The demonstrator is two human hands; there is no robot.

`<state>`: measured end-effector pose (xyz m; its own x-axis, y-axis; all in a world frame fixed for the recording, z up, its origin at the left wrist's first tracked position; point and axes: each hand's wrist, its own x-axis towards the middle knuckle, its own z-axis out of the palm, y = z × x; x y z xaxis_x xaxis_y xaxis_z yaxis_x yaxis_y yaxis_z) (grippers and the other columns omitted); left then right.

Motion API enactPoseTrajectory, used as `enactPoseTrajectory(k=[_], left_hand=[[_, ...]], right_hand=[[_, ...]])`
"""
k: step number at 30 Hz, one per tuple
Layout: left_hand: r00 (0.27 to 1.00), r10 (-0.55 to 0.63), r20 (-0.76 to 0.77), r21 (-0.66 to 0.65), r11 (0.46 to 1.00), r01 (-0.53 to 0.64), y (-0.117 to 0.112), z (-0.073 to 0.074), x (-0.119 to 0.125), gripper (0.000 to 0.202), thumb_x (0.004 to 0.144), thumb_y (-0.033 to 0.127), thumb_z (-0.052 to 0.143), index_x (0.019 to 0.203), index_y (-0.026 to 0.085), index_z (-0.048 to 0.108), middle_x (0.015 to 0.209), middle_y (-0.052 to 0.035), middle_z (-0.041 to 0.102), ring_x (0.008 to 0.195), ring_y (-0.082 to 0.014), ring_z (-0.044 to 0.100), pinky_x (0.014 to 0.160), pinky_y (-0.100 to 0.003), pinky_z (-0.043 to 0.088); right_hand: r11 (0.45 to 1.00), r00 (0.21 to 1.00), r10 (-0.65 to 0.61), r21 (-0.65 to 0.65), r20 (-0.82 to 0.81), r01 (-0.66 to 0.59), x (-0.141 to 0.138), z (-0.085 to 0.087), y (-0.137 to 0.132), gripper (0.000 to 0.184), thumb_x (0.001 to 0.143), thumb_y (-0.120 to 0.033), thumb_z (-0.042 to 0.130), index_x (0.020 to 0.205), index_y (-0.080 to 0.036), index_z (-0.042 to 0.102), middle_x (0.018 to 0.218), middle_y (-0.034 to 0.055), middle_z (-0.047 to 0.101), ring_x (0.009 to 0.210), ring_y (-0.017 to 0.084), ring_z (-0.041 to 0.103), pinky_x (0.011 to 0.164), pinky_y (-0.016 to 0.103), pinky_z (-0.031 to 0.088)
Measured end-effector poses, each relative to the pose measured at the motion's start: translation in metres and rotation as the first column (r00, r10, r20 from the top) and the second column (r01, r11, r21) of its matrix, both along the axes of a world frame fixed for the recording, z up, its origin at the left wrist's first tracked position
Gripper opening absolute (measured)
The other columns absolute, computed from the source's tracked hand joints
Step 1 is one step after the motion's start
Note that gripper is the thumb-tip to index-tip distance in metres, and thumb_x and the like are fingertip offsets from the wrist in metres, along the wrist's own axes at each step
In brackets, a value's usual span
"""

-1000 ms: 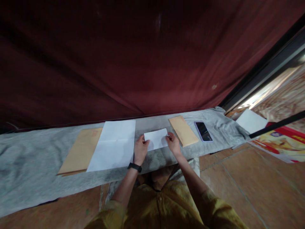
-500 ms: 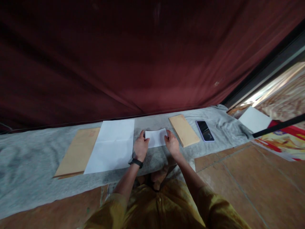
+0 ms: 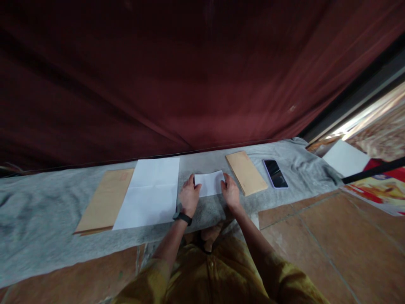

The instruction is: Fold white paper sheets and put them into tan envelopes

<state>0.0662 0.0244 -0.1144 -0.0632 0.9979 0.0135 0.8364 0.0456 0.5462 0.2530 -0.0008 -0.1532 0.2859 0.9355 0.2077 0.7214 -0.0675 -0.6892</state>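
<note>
The paper [image 3: 209, 183] is a small white sheet folded down to a short, wide rectangle — it lies flat on the grey cloth [image 3: 47, 228], its long edges running left to right. The left hand [image 3: 189, 196] rests on its left end and the right hand [image 3: 230, 193] on its right end, fingers pressed on the near corners — only the middle and far edge show.
</note>
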Motion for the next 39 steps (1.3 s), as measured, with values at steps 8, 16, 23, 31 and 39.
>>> enactPoseTrajectory(k=[8, 16, 23, 31, 39], left_hand=[[0.994, -0.096, -0.046, 0.189, 0.977, 0.103, -0.018, -0.008, 0.003, 0.045, 0.098, 0.027, 0.044, 0.141, 0.017, 0.053, 0.126, -0.0165, 0.065, 0.116, -0.0294, 0.062, 0.100, -0.042, 0.048], [0.875, -0.409, -0.258, 0.196, 0.865, 0.462, -0.071, -0.029, 0.017, 0.059, 0.098, 0.037, 0.046, 0.152, 0.012, 0.038, 0.161, -0.0169, 0.038, 0.151, -0.0293, 0.031, 0.121, -0.051, 0.031], [0.841, -0.419, -0.343, 0.150, 0.859, 0.489, -0.075, -0.034, 0.016, 0.072, 0.097, 0.045, 0.047, 0.157, 0.010, 0.028, 0.163, -0.0205, 0.029, 0.153, -0.0307, 0.024, 0.122, -0.054, 0.027], [0.830, -0.438, -0.347, 0.116, 0.857, 0.501, -0.076, -0.036, 0.016, 0.066, 0.096, 0.029, 0.041, 0.156, 0.005, 0.028, 0.161, -0.0211, 0.034, 0.153, -0.0283, 0.026, 0.124, -0.049, 0.025], [0.883, -0.338, -0.325, 0.131, 0.909, 0.396, -0.082, -0.031, -0.002, 0.066, 0.098, 0.034, 0.039, 0.156, 0.005, 0.030, 0.163, -0.0202, 0.031, 0.153, -0.0294, 0.024, 0.124, -0.051, 0.026]], right_hand=[[1.000, 0.999, -0.004, 0.005, 0.041, 0.003, -0.002, -0.004, -0.002, 0.042, 0.098, -0.026, 0.041, 0.136, -0.016, 0.056, 0.123, 0.0153, 0.065, 0.118, 0.028, 0.058, 0.105, 0.044, 0.043], [0.999, 0.996, -0.036, 0.002, 0.076, 0.036, -0.004, -0.002, -0.004, 0.043, 0.098, -0.027, 0.042, 0.137, -0.016, 0.055, 0.124, 0.0157, 0.063, 0.119, 0.028, 0.057, 0.104, 0.044, 0.044], [0.995, 0.995, -0.010, 0.096, 0.099, 0.000, -0.007, 0.008, -0.009, 0.041, 0.098, -0.023, 0.043, 0.136, -0.019, 0.058, 0.133, 0.0153, 0.060, 0.126, 0.027, 0.053, 0.108, 0.046, 0.042], [0.907, 0.902, 0.417, 0.014, 0.109, -0.421, -0.036, 0.005, -0.024, 0.046, 0.105, -0.035, 0.036, 0.142, -0.018, 0.057, 0.150, 0.0100, 0.054, 0.144, 0.022, 0.043, 0.123, 0.045, 0.029], [0.954, 0.907, 0.300, -0.073, 0.296, -0.291, -0.029, -0.001, -0.029, 0.051, 0.104, -0.032, 0.039, 0.153, -0.019, 0.043, 0.161, 0.0111, 0.037, 0.150, 0.026, 0.032, 0.123, 0.050, 0.025]])
